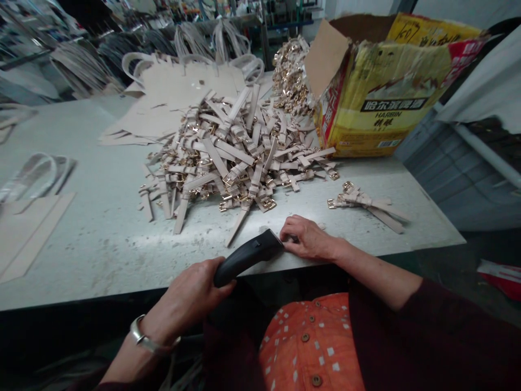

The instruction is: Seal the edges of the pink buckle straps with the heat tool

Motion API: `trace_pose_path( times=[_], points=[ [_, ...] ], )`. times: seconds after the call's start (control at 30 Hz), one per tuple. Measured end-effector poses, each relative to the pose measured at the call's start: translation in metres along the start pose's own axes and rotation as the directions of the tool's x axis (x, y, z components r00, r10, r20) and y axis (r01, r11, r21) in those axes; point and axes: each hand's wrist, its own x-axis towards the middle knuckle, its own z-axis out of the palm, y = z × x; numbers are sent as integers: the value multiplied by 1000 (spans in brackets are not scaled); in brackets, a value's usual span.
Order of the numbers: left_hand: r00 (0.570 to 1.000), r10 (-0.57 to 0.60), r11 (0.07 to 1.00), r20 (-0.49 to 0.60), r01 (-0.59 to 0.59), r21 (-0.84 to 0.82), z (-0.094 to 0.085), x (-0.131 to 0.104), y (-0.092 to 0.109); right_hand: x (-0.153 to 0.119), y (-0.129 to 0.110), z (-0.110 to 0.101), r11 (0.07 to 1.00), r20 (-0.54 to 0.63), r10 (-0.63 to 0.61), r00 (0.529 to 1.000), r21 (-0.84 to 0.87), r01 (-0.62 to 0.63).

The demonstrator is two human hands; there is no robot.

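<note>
My left hand (199, 285) is wrapped round the body of a black hair clipper (244, 258), its blade end pointing right. At the table's front edge, my right hand (307, 239) pinches a small strap that its fingers mostly hide. The clipper's blade meets or nearly meets the right fingertips. Beyond both hands rises a large heap of beige buckle straps (232, 152) with gold-coloured buckles. To the right of my right hand lies a small separate bunch of buckle straps (368, 203).
A yellow cardboard box (374, 103) with open flaps stands at the back right, beside a pile of metal buckles (291, 70). Flat beige panels (163, 98) with handles lie behind the heap; more panels (32, 228) lie at left. The table's front edge (122, 296) runs below my hands.
</note>
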Motion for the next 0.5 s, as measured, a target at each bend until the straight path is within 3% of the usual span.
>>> trace_pose_path(
  times=[0.2,0.33,0.5],
  points=[
    [1000,7,999,-9,-8,-47,6,-2,-5,4,1,-2,996,62,42,997,74,-47],
    [1000,-4,998,-2,4,-67,9,-5,-10,2,2,-1,954,-16,157,987,261,-148],
    [1000,-16,998,11,17,-67,9,-8,-8,0,-3,2,836,-132,327,936,503,-221]
  ],
)
